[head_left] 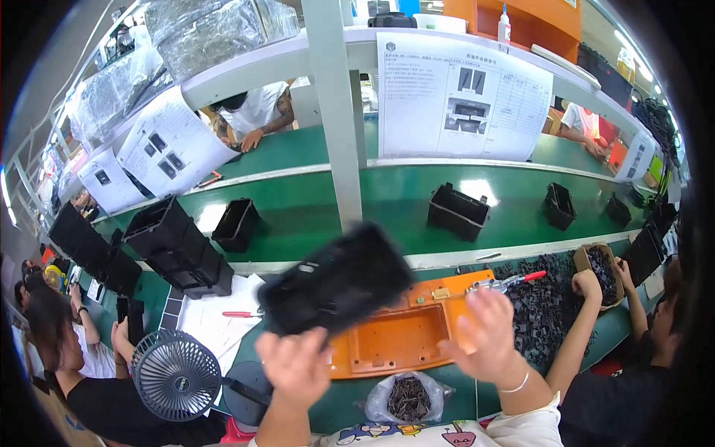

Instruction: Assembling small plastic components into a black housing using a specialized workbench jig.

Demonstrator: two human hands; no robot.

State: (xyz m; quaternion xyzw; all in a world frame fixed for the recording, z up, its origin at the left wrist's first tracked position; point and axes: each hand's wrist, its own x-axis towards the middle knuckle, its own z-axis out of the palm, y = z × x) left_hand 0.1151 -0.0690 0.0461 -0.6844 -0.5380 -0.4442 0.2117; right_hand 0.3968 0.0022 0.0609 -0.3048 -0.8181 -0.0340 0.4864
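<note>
A black plastic tray (337, 281), blurred, is raised tilted above the orange fixture (395, 339) on the green bench (350, 406). The left hand (296, 365) grips its near lower edge, fingers curled around it. The right hand (485, 331) hovers over the fixture's right end, fingers spread and holding nothing. A clear bag of small dark parts (408, 398) lies just before the fixture. A small fan (177, 376) stands to the left; black bins (457, 211) ride the conveyor (387, 194) beyond. A co-worker's hand (587, 284) reaches into a heap of black parts (544, 305) on the right.
</note>
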